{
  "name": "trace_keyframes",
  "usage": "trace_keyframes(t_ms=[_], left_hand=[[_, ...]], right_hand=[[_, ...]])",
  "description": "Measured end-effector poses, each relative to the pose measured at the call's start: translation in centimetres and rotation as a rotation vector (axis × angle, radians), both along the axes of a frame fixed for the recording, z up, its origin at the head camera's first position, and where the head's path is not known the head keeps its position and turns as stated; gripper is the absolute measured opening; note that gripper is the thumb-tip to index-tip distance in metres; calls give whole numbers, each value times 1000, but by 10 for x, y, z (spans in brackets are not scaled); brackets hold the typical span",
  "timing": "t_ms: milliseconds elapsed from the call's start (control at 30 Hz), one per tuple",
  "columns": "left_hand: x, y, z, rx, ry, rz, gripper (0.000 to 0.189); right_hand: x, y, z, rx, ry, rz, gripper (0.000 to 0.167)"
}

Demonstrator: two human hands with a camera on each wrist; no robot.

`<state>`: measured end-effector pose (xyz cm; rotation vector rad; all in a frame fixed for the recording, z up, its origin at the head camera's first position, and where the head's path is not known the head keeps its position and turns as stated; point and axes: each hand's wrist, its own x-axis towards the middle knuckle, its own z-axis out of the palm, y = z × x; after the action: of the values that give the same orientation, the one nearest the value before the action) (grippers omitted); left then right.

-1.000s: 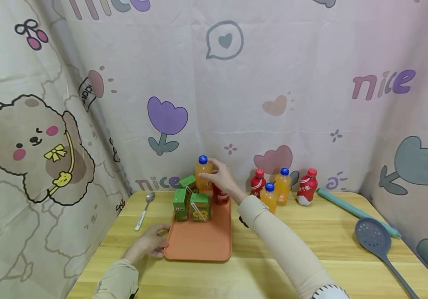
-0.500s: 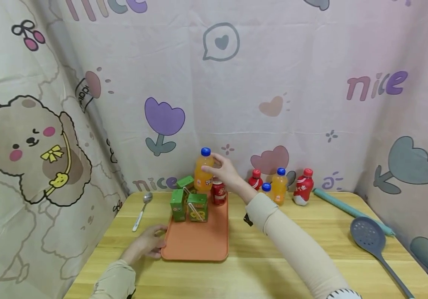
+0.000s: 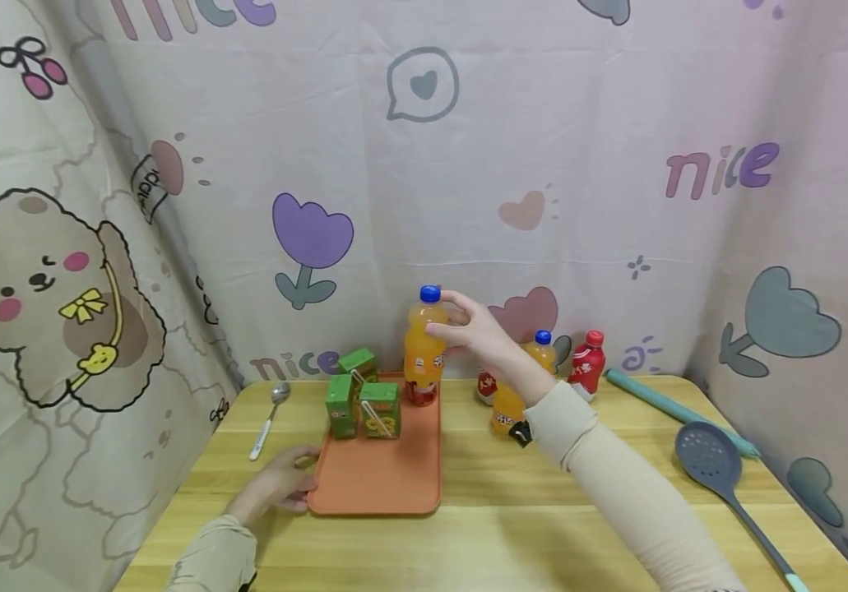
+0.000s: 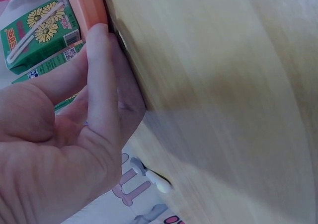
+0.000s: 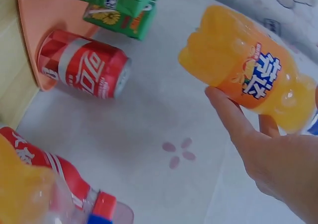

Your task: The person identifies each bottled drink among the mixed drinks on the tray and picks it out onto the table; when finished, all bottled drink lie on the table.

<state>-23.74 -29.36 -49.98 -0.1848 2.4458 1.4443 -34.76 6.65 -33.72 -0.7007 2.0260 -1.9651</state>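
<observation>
My right hand (image 3: pixel 484 335) holds a bottle of orange soda (image 3: pixel 424 341) with a blue cap, raised upright above the back right corner of an orange tray (image 3: pixel 375 481). In the right wrist view the fingers lie along the side of this bottle (image 5: pixel 238 60). Behind its base in the head view, a red cola can (image 3: pixel 421 396) is partly hidden; it shows whole in the right wrist view. Several green drink cartons (image 3: pixel 381 409) stand at the tray's back left. My left hand (image 3: pixel 275 481) grips the tray's left rim near the front corner.
Right of the tray stand more orange soda bottles (image 3: pixel 507 409) and red bottles (image 3: pixel 587 362), partly behind my right forearm. A teal rolled item (image 3: pixel 678 411) and a grey slotted skimmer (image 3: pixel 710 456) lie farther right. A spoon (image 3: pixel 270 421) lies to the left. A patterned curtain hangs behind.
My right hand has lifted the orange soda bottle and carried it rightward, from near the cartons to in front of the can. My left hand stays at the tray's rim. The head view has turned slightly right.
</observation>
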Motion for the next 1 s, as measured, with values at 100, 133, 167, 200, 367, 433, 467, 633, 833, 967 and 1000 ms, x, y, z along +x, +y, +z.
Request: trace_keyframes(t_ms=[100,133,167,200,367,433,467,633,833,967,1000], left_hand=[[-1,-1,1,4,5,-8,59],[-1,-1,1,7,7,-12,59],[-2,-1,2,7,9,-20,59],[-2,-1,2,11,10,-24,59],[-3,-3,1,33,13,-47,59],[-2,-3,1,42,12,-48,59],[-2,-3,1,45,13,-49,59],[-1,-2,1,47,5,-41,58],[-2,-1,0,31,-2,-22,59],[-2,-3,-1,29,-3,-31,61],[-2,-3,-1,29,-5,-31,61]], right_hand=[[6,20,6,-9,-58,34,66],[7,26,8,-11,-72,51,67],[9,33,10,-14,-87,67,69],[10,39,11,-16,-97,79,70],[16,71,14,-27,-94,156,66],[18,84,14,-35,-90,176,64],[18,90,13,-39,-89,184,63],[20,126,10,-29,-85,177,56],[18,172,-2,-41,-67,148,50],[14,201,-18,-77,-60,175,51],[12,207,-23,-73,-55,172,51]])
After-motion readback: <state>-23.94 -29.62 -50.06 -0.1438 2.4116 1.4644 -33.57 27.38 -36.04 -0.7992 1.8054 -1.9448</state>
